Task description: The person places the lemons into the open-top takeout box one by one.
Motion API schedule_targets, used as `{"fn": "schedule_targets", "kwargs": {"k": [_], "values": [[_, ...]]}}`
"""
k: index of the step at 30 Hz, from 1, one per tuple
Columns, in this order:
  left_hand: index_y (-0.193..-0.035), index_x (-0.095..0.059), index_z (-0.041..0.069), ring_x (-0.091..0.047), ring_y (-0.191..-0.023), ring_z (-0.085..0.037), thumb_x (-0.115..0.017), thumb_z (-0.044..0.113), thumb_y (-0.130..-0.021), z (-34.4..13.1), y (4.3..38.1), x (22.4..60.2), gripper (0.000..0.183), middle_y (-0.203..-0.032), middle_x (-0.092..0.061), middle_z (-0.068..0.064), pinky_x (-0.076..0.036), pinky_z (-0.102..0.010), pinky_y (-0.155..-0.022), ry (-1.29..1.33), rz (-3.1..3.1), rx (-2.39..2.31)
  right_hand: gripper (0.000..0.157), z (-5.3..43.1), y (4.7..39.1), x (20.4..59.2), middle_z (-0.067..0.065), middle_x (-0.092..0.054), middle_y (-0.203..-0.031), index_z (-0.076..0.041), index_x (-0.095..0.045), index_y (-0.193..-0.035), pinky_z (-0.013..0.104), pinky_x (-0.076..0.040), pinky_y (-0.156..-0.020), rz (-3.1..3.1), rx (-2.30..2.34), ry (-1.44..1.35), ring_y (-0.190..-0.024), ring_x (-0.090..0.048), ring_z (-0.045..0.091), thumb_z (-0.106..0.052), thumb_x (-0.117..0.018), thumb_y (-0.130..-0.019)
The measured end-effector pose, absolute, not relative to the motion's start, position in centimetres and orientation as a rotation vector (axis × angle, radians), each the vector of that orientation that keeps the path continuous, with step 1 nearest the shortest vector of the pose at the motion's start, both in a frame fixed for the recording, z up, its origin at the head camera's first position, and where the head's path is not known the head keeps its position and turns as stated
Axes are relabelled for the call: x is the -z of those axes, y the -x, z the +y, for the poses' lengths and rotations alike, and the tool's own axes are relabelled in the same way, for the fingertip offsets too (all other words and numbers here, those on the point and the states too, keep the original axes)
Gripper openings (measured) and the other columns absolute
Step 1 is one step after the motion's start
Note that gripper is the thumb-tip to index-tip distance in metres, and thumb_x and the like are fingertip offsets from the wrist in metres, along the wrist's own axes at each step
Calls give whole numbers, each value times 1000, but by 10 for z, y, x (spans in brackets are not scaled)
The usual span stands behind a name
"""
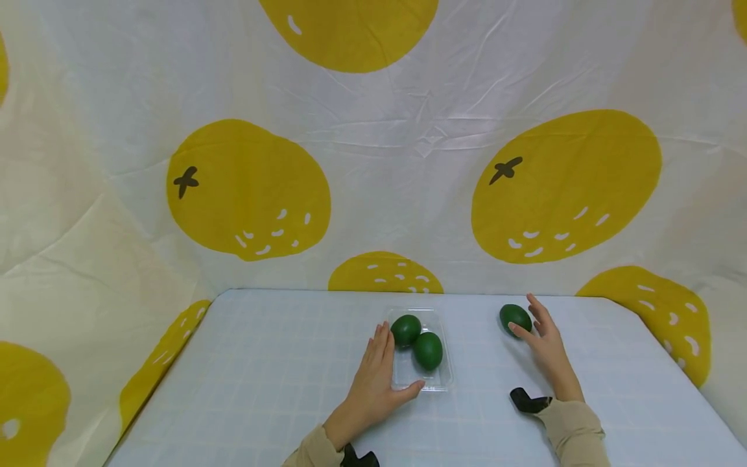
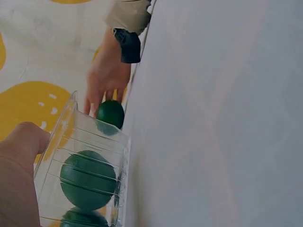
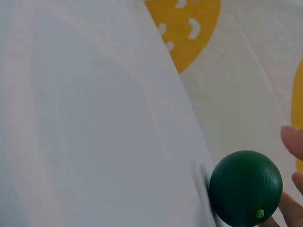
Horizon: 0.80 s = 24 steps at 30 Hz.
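Fingers (image 1: 541,314) of the right hand (image 1: 551,353) stand apart beside a lone green fruit (image 1: 513,314) on the surface (image 1: 262,376), while the left hand (image 1: 375,383), fingers straight, lies along the clear tray (image 1: 408,375) cradling two green fruits (image 1: 428,351), apparently steadying it.

Yellow-patterned sheeting (image 1: 403,201), perhaps plastic, hangs behind a pale table (image 1: 262,363).

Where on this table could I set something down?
The table is barest at left, between its left edge and the left hand. Smaller patches lie between the clear tray and the lone green fruit, and from the right hand to the right edge. Crowded: the tray, with two fruits inside and the left hand alongside.
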<state>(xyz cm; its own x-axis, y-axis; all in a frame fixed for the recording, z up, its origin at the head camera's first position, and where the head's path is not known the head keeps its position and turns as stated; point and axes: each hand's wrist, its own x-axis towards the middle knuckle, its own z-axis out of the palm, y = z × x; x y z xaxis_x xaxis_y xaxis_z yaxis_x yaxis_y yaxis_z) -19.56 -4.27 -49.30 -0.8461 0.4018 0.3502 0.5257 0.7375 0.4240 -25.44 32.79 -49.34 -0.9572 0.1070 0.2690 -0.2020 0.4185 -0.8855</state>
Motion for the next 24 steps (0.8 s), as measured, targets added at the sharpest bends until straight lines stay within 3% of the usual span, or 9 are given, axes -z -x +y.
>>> {"fn": "schedule_targets", "kwargs": {"k": [7, 11, 19, 24], "values": [[-151, -23, -12, -11, -151, -34, -57, 69, -87, -42, 197, 495, 108, -165, -4, -17, -19, -49, -119, 735, -2675, 742, 73, 327, 254, 502, 22, -19, -161, -8, -31, -155, 72, -17, -109, -2487, -1478, -201, -144, -16, 51, -14, -69, -93], [-151, -25, -13, -12, -151, -34, -58, 69, -87, -42, 197, 496, 108, -165, -6, -19, -19, -50, -119, 737, -2667, 740, 72, 326, 252, 504, 26, -23, -159, -8, -31, -155, 71, -19, -108, -2480, -1432, -229, -141, -20, 52, -10, -68, -93], [-150, -25, -13, -13, -150, -35, -57, 69, -87, -42, 197, 495, 108, -163, -10, -23, -20, -50, -119, 733, -2674, 735, 66, 324, 252, 507, 29, -35, -151, -5, -37, -151, 56, -36, -100, -2527, -1277, -179, -132, -37, 47, -7, -67, -93], [-151, -25, -12, -11, -151, -33, -57, 69, -87, -42, 196, 494, 108, -164, -9, -21, -19, -50, -119, 721, -2695, 743, 67, 322, 249, 505, 28, -43, -145, -9, -39, -151, 43, -44, -87, -2587, -1263, -120, -115, -52, 41, -19, -71, -93]]}}
